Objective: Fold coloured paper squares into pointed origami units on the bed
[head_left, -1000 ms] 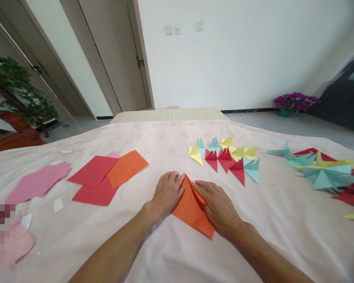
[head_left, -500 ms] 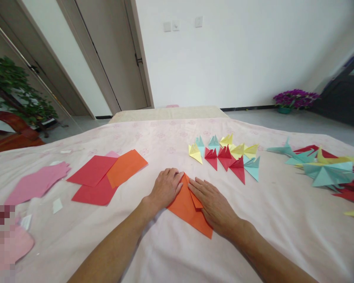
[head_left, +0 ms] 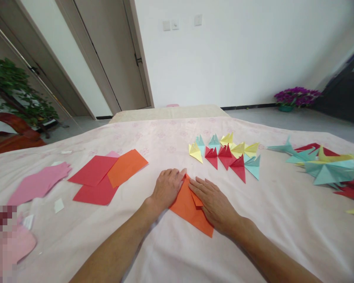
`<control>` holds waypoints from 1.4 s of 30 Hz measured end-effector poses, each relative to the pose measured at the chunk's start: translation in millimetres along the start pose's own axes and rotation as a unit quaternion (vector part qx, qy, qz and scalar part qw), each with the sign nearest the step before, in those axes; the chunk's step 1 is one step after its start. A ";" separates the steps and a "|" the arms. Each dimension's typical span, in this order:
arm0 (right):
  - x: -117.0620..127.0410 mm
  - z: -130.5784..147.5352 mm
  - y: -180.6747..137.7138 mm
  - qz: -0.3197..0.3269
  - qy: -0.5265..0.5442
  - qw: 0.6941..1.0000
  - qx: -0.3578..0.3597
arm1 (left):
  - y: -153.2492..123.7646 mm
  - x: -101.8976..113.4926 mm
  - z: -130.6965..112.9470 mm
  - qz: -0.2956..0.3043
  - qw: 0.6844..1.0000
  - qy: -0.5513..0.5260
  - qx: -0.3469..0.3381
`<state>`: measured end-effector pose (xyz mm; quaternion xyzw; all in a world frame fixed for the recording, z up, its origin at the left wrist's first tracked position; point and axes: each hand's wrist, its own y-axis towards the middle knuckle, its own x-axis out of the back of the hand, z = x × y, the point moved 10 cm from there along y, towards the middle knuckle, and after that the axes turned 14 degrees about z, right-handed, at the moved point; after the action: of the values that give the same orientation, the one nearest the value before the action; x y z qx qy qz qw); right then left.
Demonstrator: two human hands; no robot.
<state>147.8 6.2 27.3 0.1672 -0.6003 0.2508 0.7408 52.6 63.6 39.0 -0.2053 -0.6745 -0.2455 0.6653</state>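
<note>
A partly folded sheet of orange origami paper (head_left: 186, 202) lies on the cloth in front of me, its narrow tip pointing away and a small flap folded along its right side. My left hand (head_left: 167, 188) holds the upper left edge, with thumb and forefinger closed at the tip. Flat on the right side rests my right hand (head_left: 212, 200), fingers stretched forward over the flap and holding nothing. Beyond the hands stand small folded paper cranes (head_left: 237, 167) in red, yellow and light blue.
Red paper sheets (head_left: 90, 169) and an orange sheet (head_left: 128, 167) lie left, beside pink sheets (head_left: 37, 184). More folded cranes (head_left: 327, 171) are heaped at the right. A pale pink cloth (head_left: 165, 137) covers the table. Part of a person shows at the lower left edge.
My left fingers have shifted slightly at the paper's tip, which now looks a little bent. My right hand stays on the flap. The view has moved very slightly.
</note>
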 end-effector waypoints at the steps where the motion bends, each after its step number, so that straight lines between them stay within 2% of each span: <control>1: -0.5 -0.6 0.0 0.000 0.003 1.000 -0.001 | 0.5 -0.4 -1.1 0.005 1.000 0.009 -0.003; 8: 3.6 -10.8 -3.5 -0.039 0.072 0.997 0.002 | 2.0 -1.1 2.3 0.017 1.000 0.020 0.016; 13: 20.4 -31.9 -13.8 -0.100 0.119 0.985 -0.080 | 2.5 0.0 5.7 0.017 1.000 -0.009 0.023; 19: 22.9 -35.5 -17.0 -0.090 0.050 0.986 -0.129 | 0.9 -0.1 6.7 0.008 0.999 -0.033 0.016; 38: 19.5 -14.7 -13.7 -0.060 -0.002 0.995 -0.078 | 8.8 -6.6 30.5 0.022 0.982 -0.188 -0.020; 42: 17.8 -18.5 -13.9 -0.056 0.001 0.994 -0.092 | 5.8 -1.9 37.8 0.003 0.966 -0.260 0.008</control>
<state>173.4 8.0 41.3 0.1314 -0.6100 0.1521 0.7665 26.1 91.2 37.6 -0.2586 -0.8258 -0.1764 0.4691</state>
